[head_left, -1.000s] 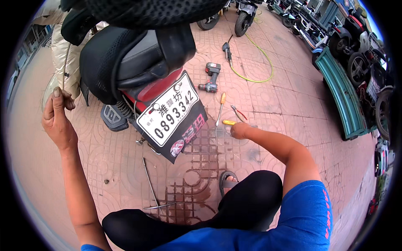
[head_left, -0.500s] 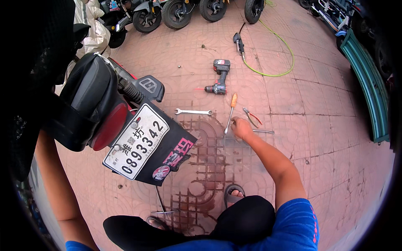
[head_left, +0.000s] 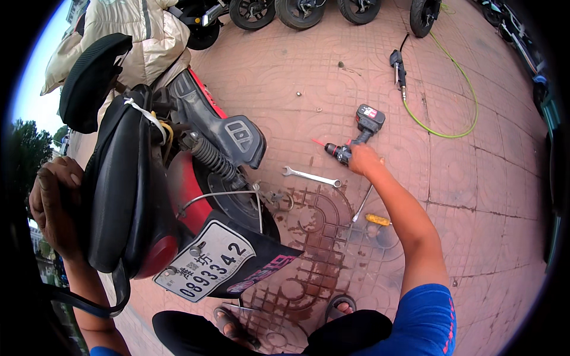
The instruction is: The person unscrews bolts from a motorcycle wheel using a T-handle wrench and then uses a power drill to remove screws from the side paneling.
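A black cordless drill (head_left: 344,152) with a red bit lies on the paving, and the curled fingers of my right hand (head_left: 365,159) are at its body. A screwdriver shaft (head_left: 362,204) runs under my right forearm. Beside that arm lies a yellow-orange screwdriver handle (head_left: 378,219). Left of these rests a combination wrench (head_left: 312,177). My left hand (head_left: 56,202) holds the outer side of the scooter's black seat (head_left: 122,184), fingers bent, tips hidden. The number plate (head_left: 205,261) hangs on the rear mudguard, below the red tail light (head_left: 157,256).
A black air gun (head_left: 399,71) on a green hose (head_left: 475,113) lies farther off. Parked two-wheelers, with a front tyre (head_left: 423,18), line the far side. A pale padded cover (head_left: 133,41) hangs over the scooter's front. My sandalled feet stand on wet, patterned paving (head_left: 309,237).
My right hand has gone from beside the screwdriver and pliers to the drill. The view has turned, so my left hand now shows at the seat and the pliers are hidden.
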